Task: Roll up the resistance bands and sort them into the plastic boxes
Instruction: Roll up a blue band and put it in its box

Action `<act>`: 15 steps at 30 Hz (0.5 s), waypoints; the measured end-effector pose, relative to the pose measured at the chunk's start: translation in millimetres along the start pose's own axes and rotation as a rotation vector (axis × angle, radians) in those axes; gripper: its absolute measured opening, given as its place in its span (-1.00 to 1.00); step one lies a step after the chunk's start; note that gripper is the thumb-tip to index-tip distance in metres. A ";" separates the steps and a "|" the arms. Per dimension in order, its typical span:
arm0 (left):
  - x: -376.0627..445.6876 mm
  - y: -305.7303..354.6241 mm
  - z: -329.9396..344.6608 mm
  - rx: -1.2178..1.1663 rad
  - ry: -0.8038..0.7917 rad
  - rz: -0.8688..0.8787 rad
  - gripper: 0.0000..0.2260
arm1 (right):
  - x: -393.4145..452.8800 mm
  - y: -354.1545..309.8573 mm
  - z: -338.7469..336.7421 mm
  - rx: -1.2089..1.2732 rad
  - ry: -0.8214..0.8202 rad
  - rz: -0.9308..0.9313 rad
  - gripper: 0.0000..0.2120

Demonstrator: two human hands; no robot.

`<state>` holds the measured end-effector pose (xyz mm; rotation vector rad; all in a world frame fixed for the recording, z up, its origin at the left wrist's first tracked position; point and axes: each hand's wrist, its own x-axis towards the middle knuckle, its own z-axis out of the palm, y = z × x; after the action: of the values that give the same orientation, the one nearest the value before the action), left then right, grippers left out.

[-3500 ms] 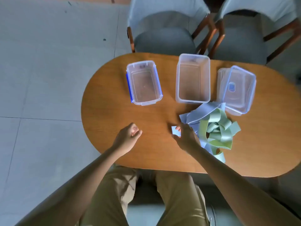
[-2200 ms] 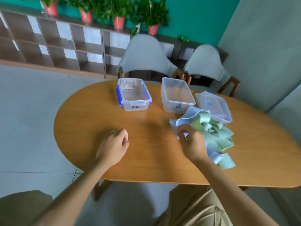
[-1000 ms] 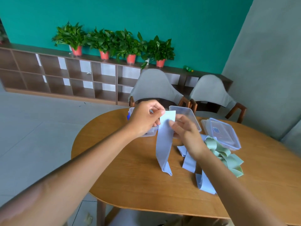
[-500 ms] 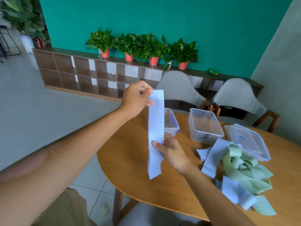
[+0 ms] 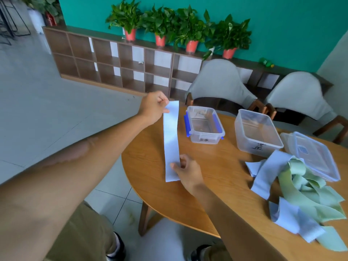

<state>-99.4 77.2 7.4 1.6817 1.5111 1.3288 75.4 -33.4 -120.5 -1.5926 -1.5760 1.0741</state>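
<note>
Your right hand (image 5: 185,171) is nearest, its thumb and fingers pinching the lower part of a pale blue resistance band (image 5: 171,140) just above its bottom end. The band runs up as one flat strip, held off the rounded wooden surface (image 5: 216,178), to your left hand (image 5: 153,108), whose curled fingers pinch its top edge.

To your right, a loose heap of bands (image 5: 299,193), pale blue and pale green tangled together, lies on the surface. Its far edge touches a clear lidded box (image 5: 314,157).

Farther back stand two open plastic boxes. The one with blue clips (image 5: 204,124) is just beyond the held band's upper end. The clear box with dark writing on its front (image 5: 257,131) sits to its right, between the blue-clipped box and the lidded one.

Beyond the surface, two grey chairs (image 5: 220,85) face you. Behind them a low brown shelf unit (image 5: 120,61) carries four potted plants (image 5: 190,31) in red pots against a teal wall.
</note>
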 end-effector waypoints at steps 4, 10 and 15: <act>8.0 -34.1 14.2 0.028 -0.035 -0.072 -0.89 | -1.4 8.5 4.8 -0.186 0.042 -0.092 -0.47; 23.9 -66.1 31.6 0.076 -0.073 -0.132 -0.90 | -8.5 11.8 13.4 -0.195 0.061 -0.213 -0.34; 10.2 -78.8 27.6 0.201 -0.136 -0.079 -0.78 | -9.2 7.7 11.3 -0.164 0.048 -0.247 -0.48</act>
<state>-110.4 112.6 -68.1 1.7751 1.6569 1.0288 69.5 -44.2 -131.4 -1.4679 -1.8114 0.7866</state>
